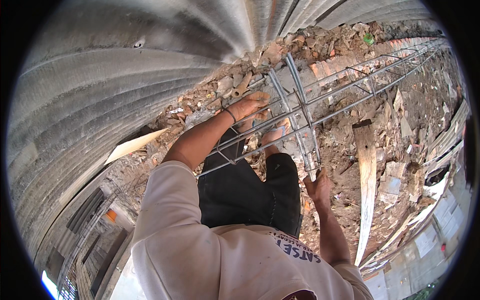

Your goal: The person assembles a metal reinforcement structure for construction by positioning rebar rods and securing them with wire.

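While R hand holds bar ends, plank (rubble btwn) lies apart

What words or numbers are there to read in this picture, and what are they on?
Shirt: big dark letters, with smaller ones beside them, bent by the lens and folds. I won't copy the words out.
Steel bars, plank, grey wall: no writing I can make out.

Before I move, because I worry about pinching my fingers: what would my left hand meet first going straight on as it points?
Probably the left one of the two silver metal strips, just beyond the fingers of your left hand; depth is unclear here.
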`<state>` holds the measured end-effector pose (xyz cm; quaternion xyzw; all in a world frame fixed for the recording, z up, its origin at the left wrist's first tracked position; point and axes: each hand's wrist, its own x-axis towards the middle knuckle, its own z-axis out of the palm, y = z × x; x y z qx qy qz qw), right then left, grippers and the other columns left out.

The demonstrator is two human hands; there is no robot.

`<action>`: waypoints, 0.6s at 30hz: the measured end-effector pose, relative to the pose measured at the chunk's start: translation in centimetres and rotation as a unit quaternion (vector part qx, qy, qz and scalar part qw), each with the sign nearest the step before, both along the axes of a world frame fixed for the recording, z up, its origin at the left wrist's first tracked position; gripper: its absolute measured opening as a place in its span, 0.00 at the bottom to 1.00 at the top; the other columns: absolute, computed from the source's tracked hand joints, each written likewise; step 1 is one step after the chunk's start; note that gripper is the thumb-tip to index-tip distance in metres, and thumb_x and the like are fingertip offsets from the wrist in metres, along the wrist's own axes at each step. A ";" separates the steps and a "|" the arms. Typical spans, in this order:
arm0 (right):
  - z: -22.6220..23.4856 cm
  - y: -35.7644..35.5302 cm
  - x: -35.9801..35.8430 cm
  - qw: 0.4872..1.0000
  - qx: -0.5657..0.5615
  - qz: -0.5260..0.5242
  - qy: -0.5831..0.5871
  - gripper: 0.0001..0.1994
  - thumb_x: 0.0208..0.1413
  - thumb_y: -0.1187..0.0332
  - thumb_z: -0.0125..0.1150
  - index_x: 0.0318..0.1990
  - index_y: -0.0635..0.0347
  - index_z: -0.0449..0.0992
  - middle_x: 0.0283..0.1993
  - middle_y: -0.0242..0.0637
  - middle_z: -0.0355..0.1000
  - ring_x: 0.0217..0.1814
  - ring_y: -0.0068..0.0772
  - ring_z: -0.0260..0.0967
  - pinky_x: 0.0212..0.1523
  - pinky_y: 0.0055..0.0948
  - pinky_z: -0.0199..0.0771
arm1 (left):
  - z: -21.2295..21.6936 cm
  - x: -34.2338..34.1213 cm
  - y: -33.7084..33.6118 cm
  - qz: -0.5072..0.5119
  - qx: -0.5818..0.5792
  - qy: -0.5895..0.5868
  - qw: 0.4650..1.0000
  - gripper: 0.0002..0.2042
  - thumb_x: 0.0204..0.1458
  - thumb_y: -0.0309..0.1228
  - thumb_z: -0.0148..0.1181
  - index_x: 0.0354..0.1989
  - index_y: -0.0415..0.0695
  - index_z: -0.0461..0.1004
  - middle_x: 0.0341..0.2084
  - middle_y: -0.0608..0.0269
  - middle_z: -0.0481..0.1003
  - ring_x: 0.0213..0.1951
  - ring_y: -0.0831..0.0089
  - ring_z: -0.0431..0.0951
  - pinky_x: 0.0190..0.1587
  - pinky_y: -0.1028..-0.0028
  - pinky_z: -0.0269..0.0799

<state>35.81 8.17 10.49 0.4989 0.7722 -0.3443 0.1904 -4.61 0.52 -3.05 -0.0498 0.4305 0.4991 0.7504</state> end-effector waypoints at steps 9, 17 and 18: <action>0.2 0.3 -0.8 0.999 0.044 0.015 0.020 0.26 0.45 0.61 0.68 0.44 0.66 0.61 0.30 0.55 0.70 0.34 0.67 0.70 0.37 0.57 0.69 | 0.4 -0.2 0.1 -0.026 0.005 0.005 1.000 0.13 0.64 0.32 0.56 0.55 0.45 0.66 0.40 0.61 0.75 0.39 0.71 0.79 0.46 0.62 0.78; 0.8 0.4 -0.7 0.999 -0.007 -0.031 0.004 0.30 0.43 0.63 0.68 0.51 0.70 0.63 0.38 0.56 0.73 0.40 0.65 0.71 0.40 0.54 0.71 | -0.6 -0.4 -0.1 -0.069 0.039 -0.005 0.997 0.14 0.63 0.33 0.57 0.54 0.45 0.65 0.42 0.60 0.76 0.40 0.72 0.80 0.47 0.64 0.77; 0.9 0.4 -0.6 0.999 -0.007 -0.032 0.003 0.30 0.43 0.63 0.68 0.51 0.70 0.63 0.38 0.56 0.73 0.40 0.65 0.71 0.40 0.54 0.71 | -0.5 -0.3 0.1 -0.066 0.035 -0.010 0.997 0.16 0.62 0.33 0.57 0.55 0.45 0.65 0.42 0.60 0.76 0.41 0.71 0.80 0.48 0.64 0.77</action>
